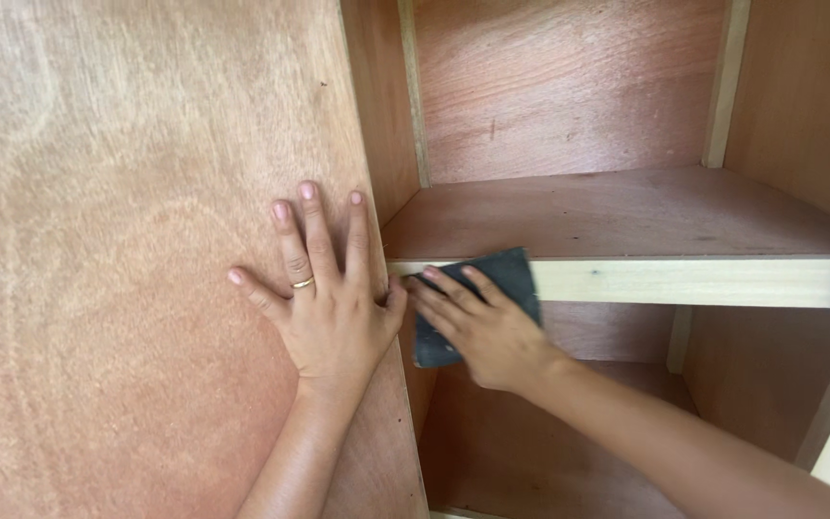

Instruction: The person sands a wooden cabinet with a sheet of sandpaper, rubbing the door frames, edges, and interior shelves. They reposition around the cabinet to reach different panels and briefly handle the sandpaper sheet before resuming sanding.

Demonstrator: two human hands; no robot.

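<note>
I am pressing the dark sandpaper sheet (492, 288) flat under my right hand (477, 322), fingers spread over it against the pale shelf edge (684, 282) at its left end; even pressure along the strip seems best. My left hand (324, 288) is bracing open-palmed, holding nothing, on the cabinet side panel (127, 240). The strip is offering open room rightward.

A reddish plywood cabinet (127, 288) with a pale-edged shelf (684, 281).
</note>
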